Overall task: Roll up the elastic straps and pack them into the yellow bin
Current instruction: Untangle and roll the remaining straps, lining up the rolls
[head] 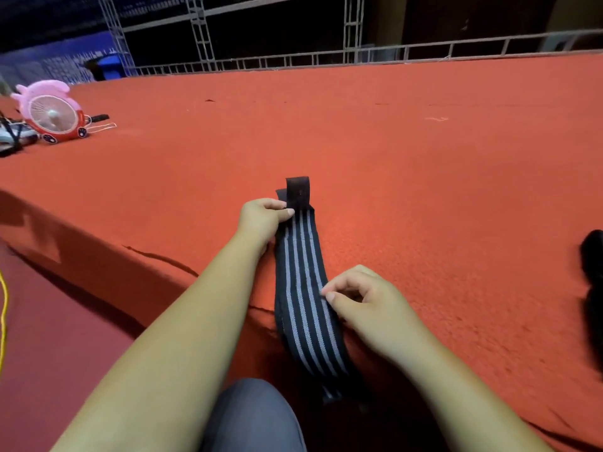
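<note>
Over the near edge of the red carpeted platform (408,151) the black, grey-striped elastic strap (298,288) lies flat, its lower end hanging down. Your left hand (261,220) pinches its far end beside the dark fastening tab (297,190); your right hand (362,300) pinches its right edge midway.

Event stage, indoor hall. Raised platform (408,141) in red carpet, under and beyond the left hand (261,220) and right hand (362,298); lower red floor (49,337) left of the left hand. Lattice metal trusses (199,31) and low rail (424,51) far beyond both hands, dark surroundings.
</note>
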The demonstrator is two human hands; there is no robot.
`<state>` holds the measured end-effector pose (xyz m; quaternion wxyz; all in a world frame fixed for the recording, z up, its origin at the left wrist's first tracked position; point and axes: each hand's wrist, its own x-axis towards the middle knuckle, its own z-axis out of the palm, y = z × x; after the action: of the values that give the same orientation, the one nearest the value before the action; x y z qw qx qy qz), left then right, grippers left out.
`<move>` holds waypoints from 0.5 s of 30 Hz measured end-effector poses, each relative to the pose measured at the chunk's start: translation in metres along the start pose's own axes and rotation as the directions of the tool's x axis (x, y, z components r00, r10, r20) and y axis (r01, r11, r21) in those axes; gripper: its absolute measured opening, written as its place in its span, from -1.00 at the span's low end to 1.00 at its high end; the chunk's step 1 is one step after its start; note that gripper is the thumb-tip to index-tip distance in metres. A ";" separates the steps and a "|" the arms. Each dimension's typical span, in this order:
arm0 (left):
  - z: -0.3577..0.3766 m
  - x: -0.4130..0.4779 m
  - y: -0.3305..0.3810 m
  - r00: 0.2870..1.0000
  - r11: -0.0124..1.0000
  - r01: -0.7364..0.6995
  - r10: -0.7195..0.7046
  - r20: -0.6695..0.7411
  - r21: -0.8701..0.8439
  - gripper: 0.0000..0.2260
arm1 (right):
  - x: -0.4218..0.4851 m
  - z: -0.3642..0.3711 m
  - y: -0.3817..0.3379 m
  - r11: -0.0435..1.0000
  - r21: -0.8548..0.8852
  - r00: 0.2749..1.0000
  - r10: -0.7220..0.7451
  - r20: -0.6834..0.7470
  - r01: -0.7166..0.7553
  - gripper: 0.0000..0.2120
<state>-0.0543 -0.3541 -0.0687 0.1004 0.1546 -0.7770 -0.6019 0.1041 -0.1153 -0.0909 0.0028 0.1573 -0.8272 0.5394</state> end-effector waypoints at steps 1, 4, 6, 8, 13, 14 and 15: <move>-0.002 -0.011 0.009 1.000 0.999 -0.010 0.010 0.024 -0.039 -0.83 | -0.001 -0.002 -0.001 0.998 0.048 0.999 0.030 -0.020 -0.029 -0.81; -0.008 -0.055 0.046 0.992 0.988 -0.099 0.107 0.062 -0.122 -0.83 | -0.005 -0.012 -0.009 0.987 0.129 0.990 0.105 -0.091 -0.093 -0.82; -0.009 -0.091 0.074 0.980 0.973 -0.146 0.167 0.109 -0.178 -0.82 | -0.009 -0.024 -0.018 0.987 0.138 0.981 0.099 -0.166 -0.076 -0.88; -0.010 -0.133 0.103 0.962 0.950 -0.148 0.204 0.184 -0.276 -0.80 | -0.015 -0.038 -0.037 0.981 0.191 0.965 0.075 -0.253 -0.026 -0.88; -0.007 -0.228 0.158 0.905 0.896 -0.088 0.254 0.341 -0.436 -0.77 | -0.047 -0.077 -0.092 0.935 0.279 0.895 -0.081 -0.438 0.221 -0.73; -0.006 -0.242 0.165 0.894 0.892 -0.073 0.257 0.367 -0.447 -0.77 | -0.057 -0.085 -0.102 0.928 0.262 0.870 -0.114 -0.479 0.266 -0.79; -0.005 -0.254 0.172 0.882 0.890 -0.061 0.260 0.394 -0.451 -0.77 | -0.067 -0.092 -0.110 0.922 0.250 0.844 -0.130 -0.521 0.296 -0.83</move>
<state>0.1638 -0.2273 0.1062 0.0025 -0.0789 -0.6391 -0.7651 0.1812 -0.0565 0.0339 0.2494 0.1044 -0.6769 0.6846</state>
